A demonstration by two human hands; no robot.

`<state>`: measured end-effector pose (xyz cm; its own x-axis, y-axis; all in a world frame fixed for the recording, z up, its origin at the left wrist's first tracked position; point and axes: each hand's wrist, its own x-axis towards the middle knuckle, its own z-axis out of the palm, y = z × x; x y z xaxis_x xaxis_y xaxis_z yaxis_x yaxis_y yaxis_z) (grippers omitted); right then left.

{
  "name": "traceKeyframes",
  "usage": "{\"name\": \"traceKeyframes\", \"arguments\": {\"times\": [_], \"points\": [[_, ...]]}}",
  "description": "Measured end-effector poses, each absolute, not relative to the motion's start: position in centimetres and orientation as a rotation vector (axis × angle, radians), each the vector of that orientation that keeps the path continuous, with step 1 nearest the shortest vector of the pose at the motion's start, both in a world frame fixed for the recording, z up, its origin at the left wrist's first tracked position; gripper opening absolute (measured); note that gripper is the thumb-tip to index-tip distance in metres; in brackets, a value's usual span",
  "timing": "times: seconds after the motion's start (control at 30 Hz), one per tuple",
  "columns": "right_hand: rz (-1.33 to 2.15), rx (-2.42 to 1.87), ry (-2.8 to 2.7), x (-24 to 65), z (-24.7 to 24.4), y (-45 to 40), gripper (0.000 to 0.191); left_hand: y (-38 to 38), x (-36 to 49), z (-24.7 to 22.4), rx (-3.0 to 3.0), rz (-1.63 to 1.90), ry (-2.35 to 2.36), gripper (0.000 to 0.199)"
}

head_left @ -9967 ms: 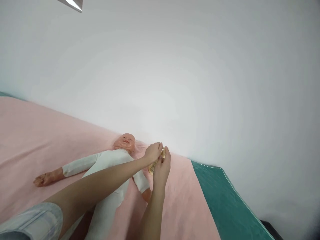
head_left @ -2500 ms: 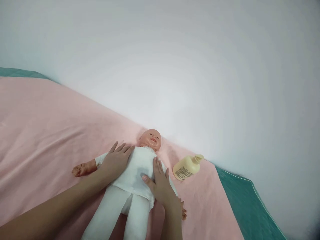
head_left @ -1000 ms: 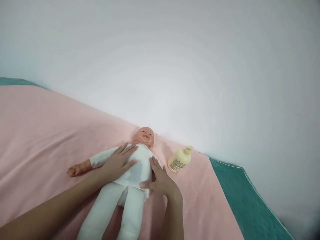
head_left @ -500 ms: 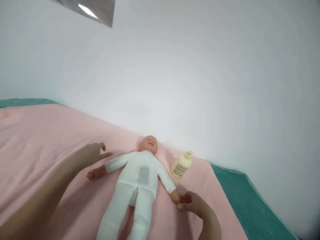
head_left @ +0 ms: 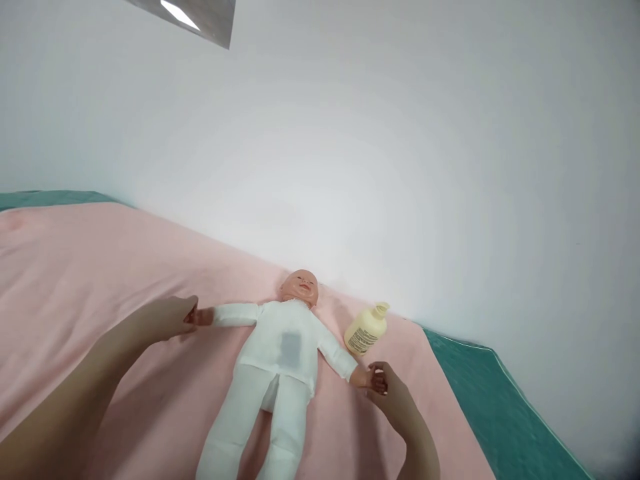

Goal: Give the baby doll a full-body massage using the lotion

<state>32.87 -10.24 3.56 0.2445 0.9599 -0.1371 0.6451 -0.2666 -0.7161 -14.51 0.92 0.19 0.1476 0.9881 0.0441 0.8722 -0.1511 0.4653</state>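
A baby doll (head_left: 280,347) in white clothing lies on its back on a pink cloth (head_left: 125,247), its head toward the wall. My left hand (head_left: 175,318) is closed around the doll's hand on the left side, and that arm is stretched out sideways. On the right side, my right hand (head_left: 387,393) has its thumb and fingers around the doll's other hand (head_left: 379,381). A grey patch shows on the doll's chest. The doll's lower legs are cut off by the view's bottom edge.
A pale yellow pump bottle (head_left: 367,329) stands on the cloth right of the doll, near the wall (head_left: 350,167). Green material (head_left: 490,387) shows beyond the cloth at the right and far left. A shiny panel (head_left: 200,17) is at the top.
My left hand has closed on the doll's hand, and that arm has been raised slightly. My right hand has moved up a little with the doll's other hand.
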Motion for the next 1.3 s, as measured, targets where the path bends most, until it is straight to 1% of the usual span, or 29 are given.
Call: {"name": "traceKeyframes", "arguments": {"times": [0.07, 0.2, 0.27, 0.37, 0.47, 0.53, 0.63, 0.73, 0.83, 0.93, 1.03, 1.1, 1.23, 1.27, 1.3], "points": [[0.708, -1.902, -1.439, 32.3, 4.4, -10.1, 0.045, 0.4, -14.3, 1.7, 2.148, 0.513, 1.805, 0.017], [0.622, -1.662, -1.374, 30.2, 6.0, -10.0, 0.058, -0.4, -12.7, 5.0, 2.133, 0.788, 1.803, 0.047], [0.602, -1.592, -1.359, 29.1, 6.4, -10.0, 0.062, -0.7, -11.4, 5.8, 2.098, 0.903, 1.808, 0.056], [0.595, -1.491, -1.397, 27.4, 6.2, -9.8, 0.06, -1.3, -9.4, 6.0, 2.065, 1.03, 1.711, 0.062], [0.603, -1.339, -1.452, 25.5, 5.5, -9.2, 0.056, -2.0, -7.3, 5.3, 2.09, 1.057, 1.472, 0.062], [0.596, -1.285, -1.492, 24.0, 4.9, -8.8, 0.055, -2.3, -6.0, 4.4, 2.14, 1.018, 1.293, 0.057], [0.573, -1.298, -1.596, 21.6, 4.1, -8.4, 0.053, -2.6, -4.2, 2.8, 2.218, 0.964, 1.088, 0.053], [0.521, -1.307, -1.787, 19.9, 3.5, -8.3, 0.052, -2.9, -2.8, 1.7, 2.31, 0.891, 0.976, 0.055], [0.39, -1.315, -1.987, 19.1, 3.3, -8.4, 0.055, -3.1, -2.1, 1.4, 2.379, 0.812, 0.95, 0.056], [0.273, -1.342, -2.088, 18.8, 3.3, -8.3, 0.056, -3.0, -1.7, 1.0, 2.382, 0.822, 0.914, 0.056], [0.248, -1.353, -2.126, 18.5, 3.4, -8.3, 0.055, -2.7, -1.7, 0.4, 2.384, 0.828, 0.884, 0.058], [0.276, -1.339, -2.126, 18.7, 3.7, -8.4, 0.053, -2.4, -2.0, 0.3, 2.42, 0.852, 0.881, 0.055], [0.379, -1.424, -1.933, 21.7, 5.1, -9.2, 0.038, -1.9, -4.5, 2.4, 2.474, 0.927, 0.966, 0.038], [0.387, -1.508, -1.824, 23.1, 5.5, -9.5, 0.036, -1.7, -5.5, 3.3, 2.44, 0.946, 1.063, 0.035], [0.382, -1.609, -1.705, 24.6, 5.8, -9.8, 0.037, -1.5, -6.7, 4.1, 2.383, 0.944, 1.179, 0.037]]}}
